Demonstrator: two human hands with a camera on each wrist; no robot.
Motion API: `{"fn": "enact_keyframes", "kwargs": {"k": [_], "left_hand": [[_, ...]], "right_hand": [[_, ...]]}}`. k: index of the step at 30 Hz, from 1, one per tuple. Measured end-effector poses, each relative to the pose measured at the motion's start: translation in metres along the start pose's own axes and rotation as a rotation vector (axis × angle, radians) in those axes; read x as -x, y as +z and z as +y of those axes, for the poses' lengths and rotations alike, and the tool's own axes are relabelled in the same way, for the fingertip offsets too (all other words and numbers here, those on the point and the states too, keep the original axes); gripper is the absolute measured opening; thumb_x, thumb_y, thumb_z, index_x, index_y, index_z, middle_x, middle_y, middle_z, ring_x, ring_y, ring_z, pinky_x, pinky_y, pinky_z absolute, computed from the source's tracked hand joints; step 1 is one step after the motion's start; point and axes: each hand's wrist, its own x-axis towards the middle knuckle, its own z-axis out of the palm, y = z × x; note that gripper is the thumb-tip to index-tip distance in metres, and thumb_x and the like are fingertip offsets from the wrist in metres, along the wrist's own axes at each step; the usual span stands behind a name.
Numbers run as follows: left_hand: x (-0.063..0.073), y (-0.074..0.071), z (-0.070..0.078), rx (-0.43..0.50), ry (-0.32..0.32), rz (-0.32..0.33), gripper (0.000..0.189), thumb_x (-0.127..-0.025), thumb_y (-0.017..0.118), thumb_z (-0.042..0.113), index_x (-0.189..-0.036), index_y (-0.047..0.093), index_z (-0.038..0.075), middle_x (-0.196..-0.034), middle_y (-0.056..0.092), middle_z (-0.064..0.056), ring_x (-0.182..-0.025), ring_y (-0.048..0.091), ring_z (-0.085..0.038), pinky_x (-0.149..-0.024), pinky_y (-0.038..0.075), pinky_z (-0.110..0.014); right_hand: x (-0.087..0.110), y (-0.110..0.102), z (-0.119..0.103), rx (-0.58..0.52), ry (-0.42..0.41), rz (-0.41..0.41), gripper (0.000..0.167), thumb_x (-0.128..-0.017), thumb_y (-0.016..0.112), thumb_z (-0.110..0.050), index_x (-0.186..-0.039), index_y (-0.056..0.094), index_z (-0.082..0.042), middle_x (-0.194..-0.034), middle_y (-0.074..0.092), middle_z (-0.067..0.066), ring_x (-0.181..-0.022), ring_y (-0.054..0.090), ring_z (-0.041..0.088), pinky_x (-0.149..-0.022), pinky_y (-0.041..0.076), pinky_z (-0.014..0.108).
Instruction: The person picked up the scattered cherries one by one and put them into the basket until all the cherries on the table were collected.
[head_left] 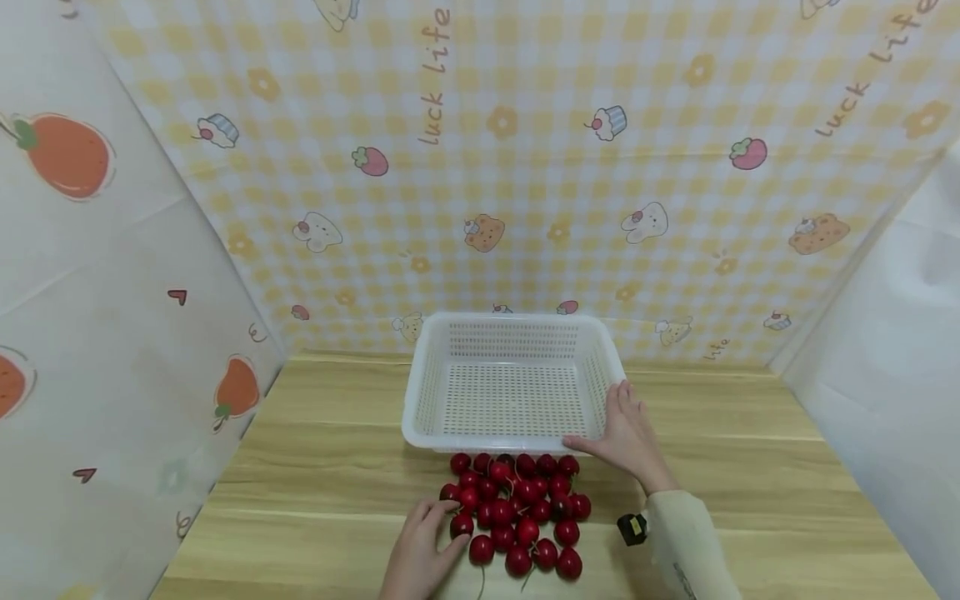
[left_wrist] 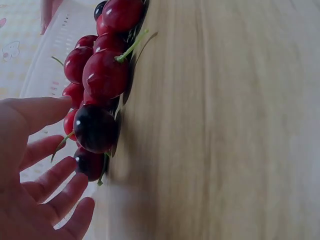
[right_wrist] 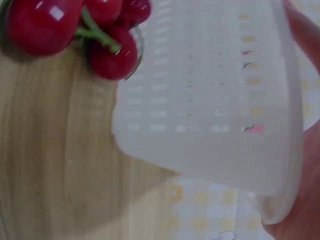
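Several dark red cherries [head_left: 502,512] lie in a close cluster on the wooden table, some with green stems. At the cluster's left edge is my left hand [head_left: 423,546], its thumb and fingers apart around a very dark cherry [left_wrist: 95,128]. In the left wrist view the fingers [left_wrist: 60,197] are spread, and a stem crosses near one fingertip. A white perforated plastic basket [head_left: 517,444] stands just behind the cherries, with no cherries inside. Across its front right corner rests my right hand [head_left: 618,433], thumb along the front rim and fingers over the right rim.
Behind the basket hangs a yellow checked cloth [head_left: 525,208] with cartoon prints. White cloths close in the left and right sides. A small black device [head_left: 632,528] sits at the right wrist. Wooden tabletop [head_left: 322,467] shows on both sides of the basket.
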Motion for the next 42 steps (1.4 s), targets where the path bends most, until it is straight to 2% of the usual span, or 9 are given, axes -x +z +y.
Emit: {"fn": "enact_keyframes", "kwargs": {"k": [5,9,13,21,24,27,32,36,42], "left_hand": [[0.000,0.001,-0.001,0.063,0.001,-0.077,0.039,-0.074,0.073,0.023,-0.109,0.061,0.009,-0.103,0.053,-0.002,-0.099,0.054,-0.026,-0.085,0.048,-0.045],[-0.001,0.005,0.000,0.087,0.018,-0.104,0.047,-0.074,0.073,0.023,-0.115,0.058,0.006,-0.105,0.053,-0.007,-0.099,0.055,-0.029,-0.084,0.048,-0.047],[-0.003,0.009,0.001,0.118,-0.001,-0.139,0.052,-0.075,0.073,0.020,-0.120,0.052,0.006,-0.104,0.051,-0.008,-0.092,0.055,-0.024,-0.077,0.051,-0.042],[-0.004,0.012,0.004,0.127,-0.055,-0.168,0.035,-0.073,0.073,0.008,-0.100,0.051,0.011,-0.094,0.051,-0.005,-0.088,0.056,-0.022,-0.072,0.052,-0.038],[-0.004,0.013,0.004,0.125,-0.060,-0.161,0.032,-0.073,0.072,0.006,-0.095,0.050,0.013,-0.091,0.050,-0.003,-0.085,0.055,-0.020,-0.070,0.052,-0.035],[-0.004,0.014,0.004,0.117,-0.031,-0.128,0.029,-0.074,0.072,0.006,-0.094,0.052,0.013,-0.090,0.050,-0.002,-0.085,0.055,-0.018,-0.069,0.053,-0.032],[0.000,0.015,0.002,0.108,0.034,-0.061,0.031,-0.075,0.071,0.008,-0.102,0.056,0.010,-0.096,0.053,-0.003,-0.086,0.057,-0.019,-0.071,0.053,-0.032],[0.004,0.015,-0.002,0.103,0.058,-0.022,0.032,-0.076,0.070,0.008,-0.105,0.057,0.009,-0.101,0.055,-0.004,-0.091,0.058,-0.022,-0.074,0.053,-0.032],[0.007,0.007,-0.004,0.118,0.027,0.001,0.031,-0.075,0.071,0.011,-0.104,0.060,0.010,-0.098,0.055,0.000,-0.085,0.056,-0.013,-0.069,0.051,-0.024]], "right_hand": [[0.001,0.003,0.003,-0.026,0.041,-0.023,0.126,-0.060,0.068,-0.068,-0.137,0.014,0.017,-0.143,0.008,0.036,-0.134,0.007,0.045,-0.109,0.013,0.054],[0.000,0.003,0.005,-0.042,0.047,-0.017,0.128,-0.058,0.066,-0.070,-0.137,0.015,0.016,-0.143,0.008,0.035,-0.134,0.007,0.044,-0.108,0.013,0.054],[-0.001,0.003,0.005,-0.044,0.052,-0.022,0.128,-0.058,0.065,-0.072,-0.137,0.015,0.016,-0.144,0.007,0.034,-0.134,0.006,0.044,-0.108,0.013,0.054],[0.001,0.004,0.007,-0.069,0.064,-0.038,0.129,-0.058,0.064,-0.073,-0.138,0.012,0.015,-0.145,0.003,0.033,-0.135,0.004,0.043,-0.109,0.010,0.054],[0.001,0.004,0.006,-0.080,0.069,-0.040,0.130,-0.058,0.064,-0.073,-0.138,0.012,0.015,-0.145,0.003,0.032,-0.135,0.004,0.043,-0.109,0.010,0.054],[0.000,0.004,0.006,-0.079,0.067,-0.036,0.129,-0.058,0.064,-0.073,-0.138,0.012,0.015,-0.145,0.003,0.032,-0.135,0.005,0.043,-0.109,0.010,0.054],[-0.001,0.003,0.004,-0.072,0.061,-0.030,0.127,-0.060,0.066,-0.069,-0.138,0.012,0.015,-0.145,0.003,0.033,-0.135,0.005,0.044,-0.109,0.010,0.054],[-0.001,0.003,0.004,-0.066,0.060,-0.036,0.127,-0.060,0.066,-0.070,-0.138,0.013,0.016,-0.145,0.004,0.033,-0.135,0.005,0.044,-0.109,0.010,0.053],[-0.001,0.003,0.005,-0.070,0.063,-0.043,0.128,-0.060,0.065,-0.070,-0.138,0.011,0.016,-0.145,0.003,0.033,-0.135,0.004,0.044,-0.109,0.009,0.053]]}}
